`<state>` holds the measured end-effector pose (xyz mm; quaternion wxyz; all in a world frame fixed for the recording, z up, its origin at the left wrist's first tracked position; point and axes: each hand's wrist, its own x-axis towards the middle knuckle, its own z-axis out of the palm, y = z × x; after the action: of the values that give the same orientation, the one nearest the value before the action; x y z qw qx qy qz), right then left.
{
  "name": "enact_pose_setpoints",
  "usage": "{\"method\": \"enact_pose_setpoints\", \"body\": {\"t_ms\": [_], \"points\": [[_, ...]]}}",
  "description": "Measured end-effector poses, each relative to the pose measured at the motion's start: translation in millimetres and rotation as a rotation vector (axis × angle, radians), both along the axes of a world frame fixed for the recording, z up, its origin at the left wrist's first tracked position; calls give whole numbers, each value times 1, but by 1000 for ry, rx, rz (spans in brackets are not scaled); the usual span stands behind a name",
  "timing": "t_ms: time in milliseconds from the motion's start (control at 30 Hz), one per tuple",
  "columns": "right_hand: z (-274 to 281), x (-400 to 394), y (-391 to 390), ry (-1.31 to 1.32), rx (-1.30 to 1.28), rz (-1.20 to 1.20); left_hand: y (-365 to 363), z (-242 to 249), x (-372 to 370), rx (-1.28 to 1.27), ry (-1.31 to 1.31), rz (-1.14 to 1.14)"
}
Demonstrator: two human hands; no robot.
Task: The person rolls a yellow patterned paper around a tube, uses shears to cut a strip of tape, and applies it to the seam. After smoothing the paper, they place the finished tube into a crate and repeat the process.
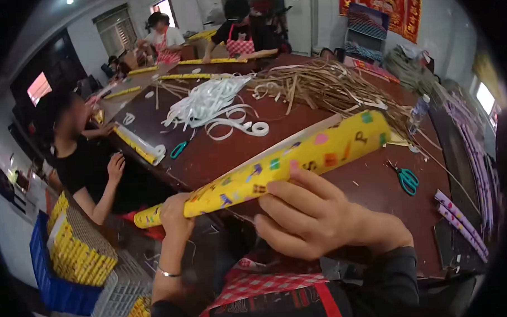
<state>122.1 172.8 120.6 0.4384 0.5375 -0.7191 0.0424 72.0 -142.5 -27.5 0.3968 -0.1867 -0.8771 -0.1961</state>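
A long yellow roll [237, 184] printed with coloured shapes and letters slants across the view above the table's near edge. Its far end at the right is wider, and a pale strip [297, 138] runs along its upper side. My left hand [176, 212], with a silver bracelet on the wrist, is wrapped round the roll near its narrower lower left end. Curled fingers of my right hand [308, 215] press against the roll's near side around its middle, thumb below the edge. Exactly what the right fingertips pinch is partly hidden.
Heaped white strips [209, 101] and brown strips [318, 86] cover the table's far side. Teal scissors [406, 180] lie right, another pair [178, 150] left. Crates [56, 277] of yellow rolls stand lower left. A co-worker [77, 148] sits at the left; others work behind.
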Motion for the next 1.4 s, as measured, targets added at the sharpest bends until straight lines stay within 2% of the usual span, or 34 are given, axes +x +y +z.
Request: {"method": "enact_pose_setpoints", "body": {"t_ms": [67,200,267,300,433,467,533,667,767,833,1033,1133,1233,1333,1400], "points": [[14,6,33,92,-157,-37,-32,-18,-7,-3,41,-4],[34,2,81,104,-444,-131,-85,-48,-9,-49,90,-4],[39,-7,94,78,-487,-150,-99,-62,-9,107,159,18],[36,-11,95,25,-432,-122,-107,-71,-8,153,72,31],[29,-19,90,-86,-293,-106,-106,-85,-4,222,22,41],[26,-20,86,-123,-252,-90,-107,-92,-6,328,0,1],[33,-14,81,-171,-274,-66,-114,-102,-5,368,3,-5],[39,-6,74,-281,-162,-49,-112,-98,3,364,-47,23],[42,-6,68,-336,-70,-65,-116,-100,2,466,-67,26],[42,-6,65,-380,-2,-89,-108,-84,9,222,25,61],[37,-8,56,-431,222,-100,-109,-63,13,109,-74,39],[31,-10,48,-287,291,-110,-112,-50,10,0,-78,4],[26,-11,45,-168,277,-35,-111,-25,13,-15,-108,16],[23,-16,50,-199,222,33,-112,-2,13,-58,-40,25],[28,-19,52,-325,114,-8,-114,14,15,-83,56,59]]}}
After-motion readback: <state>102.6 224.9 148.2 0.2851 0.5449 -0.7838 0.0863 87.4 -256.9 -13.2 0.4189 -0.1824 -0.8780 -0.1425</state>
